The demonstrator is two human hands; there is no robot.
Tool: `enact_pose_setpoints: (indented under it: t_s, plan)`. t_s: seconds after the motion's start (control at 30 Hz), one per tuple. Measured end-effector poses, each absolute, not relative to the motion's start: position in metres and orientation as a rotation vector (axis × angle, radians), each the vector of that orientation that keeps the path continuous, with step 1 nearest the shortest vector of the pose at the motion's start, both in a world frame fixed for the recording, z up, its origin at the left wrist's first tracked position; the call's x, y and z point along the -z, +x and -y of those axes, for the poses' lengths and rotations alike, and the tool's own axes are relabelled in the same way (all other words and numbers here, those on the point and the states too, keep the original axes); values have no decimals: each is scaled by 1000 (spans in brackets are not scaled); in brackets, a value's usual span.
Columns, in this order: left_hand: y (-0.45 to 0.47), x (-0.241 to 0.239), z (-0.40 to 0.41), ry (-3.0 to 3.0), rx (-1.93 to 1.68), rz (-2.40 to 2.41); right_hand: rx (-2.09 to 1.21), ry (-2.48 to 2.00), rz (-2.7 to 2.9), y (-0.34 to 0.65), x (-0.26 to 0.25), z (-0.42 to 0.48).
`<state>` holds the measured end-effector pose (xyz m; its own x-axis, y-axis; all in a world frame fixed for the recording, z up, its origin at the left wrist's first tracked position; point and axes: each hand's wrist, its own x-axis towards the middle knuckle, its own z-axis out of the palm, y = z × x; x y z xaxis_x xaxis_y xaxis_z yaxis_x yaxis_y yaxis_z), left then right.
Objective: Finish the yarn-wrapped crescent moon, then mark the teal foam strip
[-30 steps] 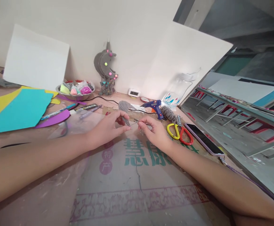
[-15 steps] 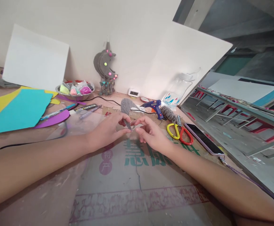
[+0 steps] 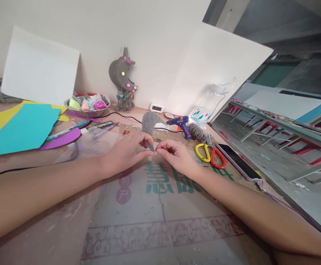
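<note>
My left hand (image 3: pixel 134 149) is closed in a pinch on the narrow lower tip of a curved piece wrapped in grey yarn (image 3: pixel 148 123). The wide, rounded end of that piece rises above my fingers. At the same tip, my right hand (image 3: pixel 177 156) has its thumb and forefinger pressed together on what looks like the end of the grey yarn; the fingertips hide most of it. A thin grey strand (image 3: pixel 162 202) runs down below the hands over the printed cardboard (image 3: pixel 193 228), which lies under a clear sheet.
Behind the hands lie a blue glue gun (image 3: pixel 181 122) and a ball of grey yarn (image 3: pixel 197 132). Scissors (image 3: pixel 203 152) and a phone (image 3: pixel 239 162) are at right. Coloured foam sheets (image 3: pixel 22 129), pens (image 3: pixel 69 130) and a bowl (image 3: pixel 87 112) stand left. A decorated moon (image 3: pixel 123 75) leans on the wall.
My right thumb and forefinger have come together at the tip, where a small loop showed between the hands before. My left hand keeps its hold on the wrapped piece.
</note>
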<state>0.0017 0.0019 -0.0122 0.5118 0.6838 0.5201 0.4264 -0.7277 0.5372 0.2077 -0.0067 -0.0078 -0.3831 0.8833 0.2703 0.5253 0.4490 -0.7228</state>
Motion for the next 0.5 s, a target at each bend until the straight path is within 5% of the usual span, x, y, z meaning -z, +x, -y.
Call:
enact_pose_setpoints:
  t_s: [0.5]
  plan:
    - [5,5,1,2134,-1069,-1006,-680,-1154,2104,206,7,8]
